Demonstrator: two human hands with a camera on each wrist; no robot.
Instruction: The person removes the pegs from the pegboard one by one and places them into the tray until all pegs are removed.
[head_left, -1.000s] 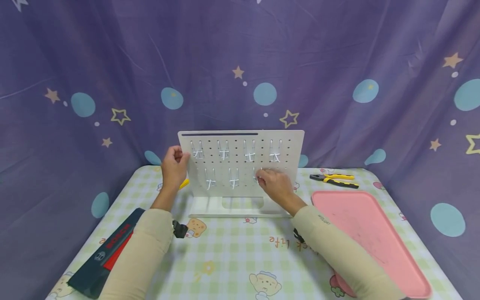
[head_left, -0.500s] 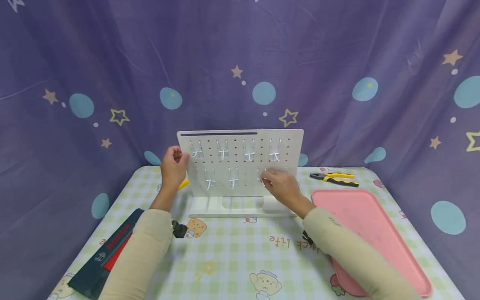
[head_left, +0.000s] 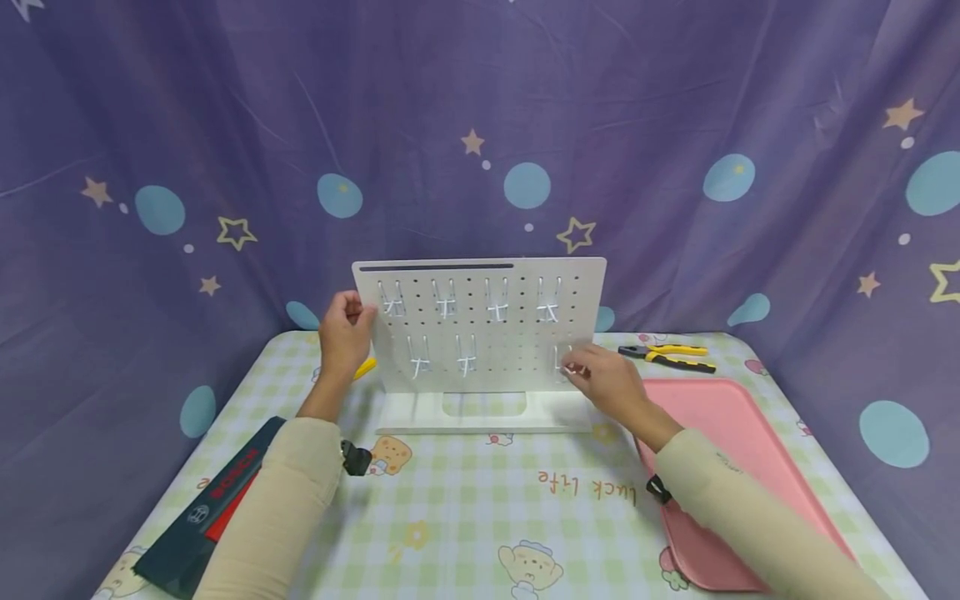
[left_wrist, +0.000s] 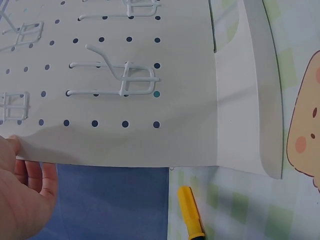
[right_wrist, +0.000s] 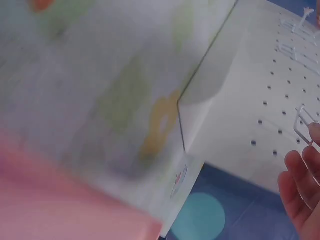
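A white pegboard stands upright on its own white base in the head view. Several white wire hooks are fixed on it, such as the lower-left hook. My left hand grips the board's left edge, thumb on the front and fingers curled behind in the left wrist view. My right hand pinches a loose-looking white wire hook between thumb and fingers, close against the board's lower right. Part of that hook is hidden by the fingers.
A pink tray lies at the right under my right forearm. Behind it are yellow-and-black pliers. A dark Bosch case lies at the left. A yellow handle shows beside the board. A purple curtain hangs behind the table.
My right hand has carried the pinched hook to the right across the board's lower row, from beside the middle to near the right edge. My left hand stays on the left edge.
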